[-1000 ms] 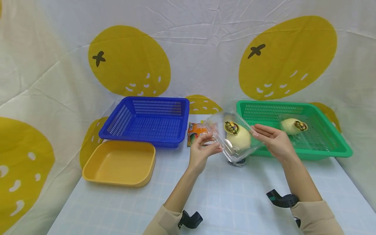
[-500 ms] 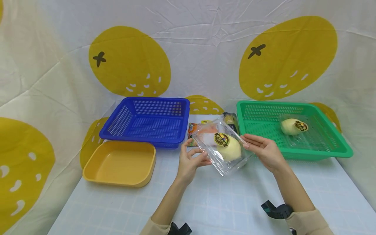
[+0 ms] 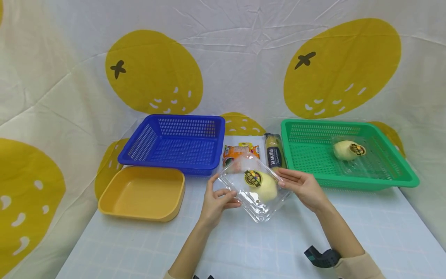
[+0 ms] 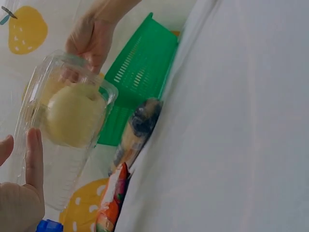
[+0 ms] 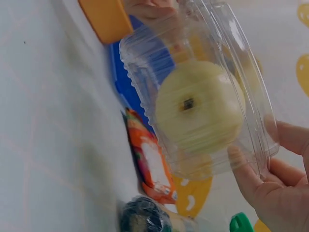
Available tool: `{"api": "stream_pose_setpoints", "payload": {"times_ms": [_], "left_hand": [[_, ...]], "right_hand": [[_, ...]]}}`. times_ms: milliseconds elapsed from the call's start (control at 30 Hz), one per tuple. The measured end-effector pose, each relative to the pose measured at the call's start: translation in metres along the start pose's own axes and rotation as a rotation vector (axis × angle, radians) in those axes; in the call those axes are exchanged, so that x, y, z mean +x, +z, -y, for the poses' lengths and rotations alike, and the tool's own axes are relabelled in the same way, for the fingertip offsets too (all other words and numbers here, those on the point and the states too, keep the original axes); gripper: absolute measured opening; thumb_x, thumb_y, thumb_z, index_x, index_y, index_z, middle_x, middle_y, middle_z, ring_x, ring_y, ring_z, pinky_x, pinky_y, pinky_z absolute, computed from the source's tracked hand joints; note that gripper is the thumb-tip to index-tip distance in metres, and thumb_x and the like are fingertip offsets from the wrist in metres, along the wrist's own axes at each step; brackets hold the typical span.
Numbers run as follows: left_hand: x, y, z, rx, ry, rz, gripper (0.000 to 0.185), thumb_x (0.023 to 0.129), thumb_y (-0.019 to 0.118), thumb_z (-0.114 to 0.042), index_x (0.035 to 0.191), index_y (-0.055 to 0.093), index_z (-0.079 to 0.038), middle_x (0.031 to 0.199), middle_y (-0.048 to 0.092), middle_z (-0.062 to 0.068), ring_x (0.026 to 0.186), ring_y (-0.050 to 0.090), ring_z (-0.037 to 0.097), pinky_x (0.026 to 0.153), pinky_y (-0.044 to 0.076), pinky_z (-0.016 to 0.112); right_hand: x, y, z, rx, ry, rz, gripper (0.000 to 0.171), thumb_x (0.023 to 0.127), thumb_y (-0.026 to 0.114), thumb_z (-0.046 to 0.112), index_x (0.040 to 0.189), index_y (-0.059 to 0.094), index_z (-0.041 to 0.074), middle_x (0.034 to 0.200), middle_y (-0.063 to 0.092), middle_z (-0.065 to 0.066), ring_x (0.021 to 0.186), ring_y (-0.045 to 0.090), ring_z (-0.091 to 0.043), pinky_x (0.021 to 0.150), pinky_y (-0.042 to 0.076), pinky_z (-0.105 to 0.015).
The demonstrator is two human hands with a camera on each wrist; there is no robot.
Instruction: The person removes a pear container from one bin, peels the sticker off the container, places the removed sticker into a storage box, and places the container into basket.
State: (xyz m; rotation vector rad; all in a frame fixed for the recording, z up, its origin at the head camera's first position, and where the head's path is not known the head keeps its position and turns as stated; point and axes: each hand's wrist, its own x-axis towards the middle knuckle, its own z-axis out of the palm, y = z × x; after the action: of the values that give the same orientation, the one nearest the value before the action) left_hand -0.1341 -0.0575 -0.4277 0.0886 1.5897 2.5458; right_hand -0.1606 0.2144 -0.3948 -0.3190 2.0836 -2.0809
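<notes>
Over the table, both hands hold a clear plastic clamshell box (image 3: 258, 214) with one pale yellow round fruit (image 3: 268, 190) inside. A black and gold sticker (image 3: 253, 178) shows on its upper side. The left hand (image 3: 216, 201) holds the box's left edge, thumb and fingers at the rim. At the opposite edge, the right hand (image 3: 304, 189) pinches the rim between thumb and fingers. From the right wrist view, the fruit's dark end (image 5: 188, 103) shows through the box wall. The box hangs tilted in the left wrist view.
Behind the box lie an orange packet (image 3: 253, 150) and a wrapped "la sicilia" pack (image 3: 274, 153). The green basket (image 3: 376, 182) on the right holds a similar boxed fruit (image 3: 345, 150). At left stand a blue basket (image 3: 174, 147) and a yellow tub (image 3: 143, 193).
Both hands have brought the box left and nearer the person, away from the green basket. The wrapped pack and more of the orange packet have come into sight behind it.
</notes>
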Motion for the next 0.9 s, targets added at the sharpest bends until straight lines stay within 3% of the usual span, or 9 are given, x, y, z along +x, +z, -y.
{"api": "stream_pose_setpoints", "payload": {"times_ms": [233,467,900], "left_hand": [[-0.015,-0.014,0.005,0.038,-0.037,-0.005,0.078,0.085,0.06,0.007,0.145,0.015,-0.013,0.073,0.067,0.005,0.063,0.068,0.02,0.067,0.058,0.041],[-0.024,-0.023,0.01,0.066,-0.073,-0.02,0.073,0.085,0.063,0.005,0.142,0.019,-0.007,0.073,0.068,0.007,0.064,0.069,0.021,0.068,0.058,0.041],[-0.026,-0.032,0.018,0.071,-0.109,-0.03,0.069,0.08,0.065,0.01,0.132,0.02,-0.002,0.074,0.069,0.012,0.064,0.069,0.023,0.067,0.058,0.039]], "right_hand": [[0.002,0.004,-0.013,-0.019,0.0,0.083,0.056,0.087,0.064,0.0,0.132,0.037,-0.019,0.133,0.046,-0.029,0.108,0.06,-0.006,0.089,0.049,-0.022],[0.007,0.007,-0.027,-0.009,-0.011,0.147,0.055,0.086,0.064,-0.001,0.131,0.038,-0.02,0.132,0.046,-0.031,0.108,0.06,-0.007,0.088,0.05,-0.024],[0.02,0.006,-0.041,-0.05,-0.008,0.217,0.054,0.086,0.065,0.001,0.13,0.041,-0.018,0.132,0.044,-0.034,0.111,0.058,-0.008,0.09,0.049,-0.025]]}}
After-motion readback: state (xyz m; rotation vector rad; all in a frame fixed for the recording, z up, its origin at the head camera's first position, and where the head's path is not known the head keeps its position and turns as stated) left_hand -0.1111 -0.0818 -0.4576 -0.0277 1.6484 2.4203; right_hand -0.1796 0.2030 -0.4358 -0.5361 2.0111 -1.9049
